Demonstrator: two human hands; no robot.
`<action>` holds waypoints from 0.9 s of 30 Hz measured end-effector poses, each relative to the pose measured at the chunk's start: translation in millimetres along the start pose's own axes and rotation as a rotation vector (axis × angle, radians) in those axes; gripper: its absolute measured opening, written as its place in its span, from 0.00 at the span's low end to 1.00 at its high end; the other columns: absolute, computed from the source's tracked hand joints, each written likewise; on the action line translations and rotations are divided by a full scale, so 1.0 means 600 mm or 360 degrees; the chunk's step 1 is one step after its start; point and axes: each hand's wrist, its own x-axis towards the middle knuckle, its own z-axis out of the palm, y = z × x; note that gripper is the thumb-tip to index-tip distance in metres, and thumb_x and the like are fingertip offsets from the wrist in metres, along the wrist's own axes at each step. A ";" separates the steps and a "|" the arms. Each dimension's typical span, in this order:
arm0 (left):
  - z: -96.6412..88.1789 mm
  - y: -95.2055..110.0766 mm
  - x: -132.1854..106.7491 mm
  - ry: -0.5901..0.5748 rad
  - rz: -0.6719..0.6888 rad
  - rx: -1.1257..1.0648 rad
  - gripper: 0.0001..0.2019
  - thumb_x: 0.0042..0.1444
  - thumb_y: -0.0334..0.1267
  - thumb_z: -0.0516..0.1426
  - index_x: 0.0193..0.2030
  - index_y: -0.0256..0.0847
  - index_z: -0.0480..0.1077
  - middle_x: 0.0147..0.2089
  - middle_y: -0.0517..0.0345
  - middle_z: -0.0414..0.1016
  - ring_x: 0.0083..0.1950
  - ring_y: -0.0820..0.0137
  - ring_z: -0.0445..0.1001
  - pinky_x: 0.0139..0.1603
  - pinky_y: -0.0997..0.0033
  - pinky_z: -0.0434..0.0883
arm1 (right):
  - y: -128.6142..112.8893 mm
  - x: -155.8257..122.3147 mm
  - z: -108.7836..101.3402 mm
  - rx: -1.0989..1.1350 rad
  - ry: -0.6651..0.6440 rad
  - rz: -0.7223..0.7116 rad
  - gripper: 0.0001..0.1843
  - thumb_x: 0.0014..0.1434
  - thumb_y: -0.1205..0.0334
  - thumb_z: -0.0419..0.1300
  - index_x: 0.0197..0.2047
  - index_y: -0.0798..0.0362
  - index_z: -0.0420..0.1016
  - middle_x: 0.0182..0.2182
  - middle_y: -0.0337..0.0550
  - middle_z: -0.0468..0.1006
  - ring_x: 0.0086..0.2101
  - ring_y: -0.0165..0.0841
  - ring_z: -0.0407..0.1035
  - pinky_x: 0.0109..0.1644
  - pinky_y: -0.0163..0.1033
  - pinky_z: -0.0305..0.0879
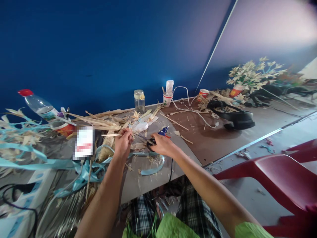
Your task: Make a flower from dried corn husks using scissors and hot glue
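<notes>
So I'm watching this one from my end through the head camera, and both hands are busy. The left hand (123,142) is closed in a fingertip pinch, and a pale husk strip (111,135) pokes out on its far left side; I figure the small grip leaves most of the strip free. Exactly what's between the fingertips is too small for me to tell. The right hand (162,144) is wrapped round the dark handles of the scissors (150,143), blades aimed at the left hand, which I'd guess keeps the cutting end near the strip. The hands are apart but near each other, over the grey part of the tabletop (135,188). Just behind the right hand lies a blue tool (163,131), probably parked there for easy reach, and a curl of light blue ribbon (153,170) lies loose in front. Past the left hand there's a messy husk pile (109,120), handy for that side, I reckon. Farther back, a clear jar (139,104) and a white cup (167,100) stand by the wall, maybe so they don't get knocked. Way off right, pale flowers (252,74) stand in a red cup (237,90), which seems to hold them up.
</notes>
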 end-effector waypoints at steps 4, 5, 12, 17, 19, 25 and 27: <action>0.001 0.000 0.000 -0.0007 -0.0015 0.0007 0.09 0.41 0.32 0.62 0.26 0.38 0.63 0.20 0.68 0.61 0.17 0.84 0.50 0.18 0.80 0.51 | 0.020 0.010 -0.011 0.0535 0.0107 -0.0005 0.15 0.55 0.61 0.56 0.46 0.54 0.74 0.37 0.44 0.80 0.34 0.32 0.73 0.37 0.34 0.64; 0.001 0.000 0.000 0.0000 -0.0021 0.0017 0.09 0.41 0.32 0.62 0.25 0.38 0.63 0.20 0.68 0.61 0.17 0.84 0.51 0.18 0.80 0.51 | 0.022 0.012 -0.012 0.0732 0.0076 -0.0044 0.16 0.56 0.62 0.54 0.47 0.54 0.74 0.34 0.42 0.79 0.28 0.29 0.71 0.33 0.33 0.63; -0.001 -0.001 -0.001 0.0029 -0.0079 0.0088 0.07 0.39 0.30 0.60 0.26 0.37 0.66 0.21 0.67 0.62 0.19 0.83 0.54 0.19 0.79 0.54 | 0.013 0.037 0.006 0.1365 -0.0138 -0.0352 0.28 0.48 0.55 0.64 0.50 0.60 0.73 0.30 0.39 0.75 0.27 0.25 0.65 0.32 0.30 0.60; 0.001 -0.002 0.002 0.0016 -0.0080 0.0050 0.08 0.38 0.31 0.61 0.27 0.37 0.66 0.19 0.68 0.60 0.17 0.84 0.51 0.18 0.79 0.50 | 0.012 0.058 0.022 0.1095 -0.0221 -0.0464 0.24 0.49 0.54 0.64 0.47 0.59 0.77 0.29 0.39 0.75 0.29 0.28 0.65 0.32 0.30 0.58; 0.003 -0.001 0.002 0.0053 -0.0093 0.0050 0.08 0.37 0.31 0.61 0.27 0.37 0.66 0.19 0.68 0.61 0.17 0.84 0.51 0.18 0.79 0.49 | 0.012 0.064 0.023 0.0945 -0.0182 -0.0548 0.21 0.51 0.55 0.63 0.46 0.59 0.78 0.28 0.39 0.75 0.29 0.28 0.64 0.31 0.30 0.57; 0.005 0.000 0.003 0.0152 -0.0150 0.0114 0.11 0.36 0.34 0.63 0.29 0.35 0.69 0.20 0.67 0.64 0.17 0.83 0.55 0.18 0.79 0.52 | 0.013 0.076 0.034 0.0879 -0.0117 -0.0657 0.17 0.53 0.55 0.61 0.42 0.58 0.79 0.26 0.38 0.75 0.27 0.28 0.62 0.30 0.30 0.55; 0.004 -0.002 0.004 0.0168 -0.0152 0.0142 0.13 0.35 0.34 0.63 0.31 0.35 0.70 0.19 0.68 0.64 0.16 0.83 0.55 0.18 0.79 0.52 | 0.018 0.079 0.040 0.0906 -0.0102 -0.0673 0.17 0.53 0.55 0.61 0.40 0.58 0.79 0.27 0.39 0.76 0.28 0.29 0.64 0.31 0.31 0.56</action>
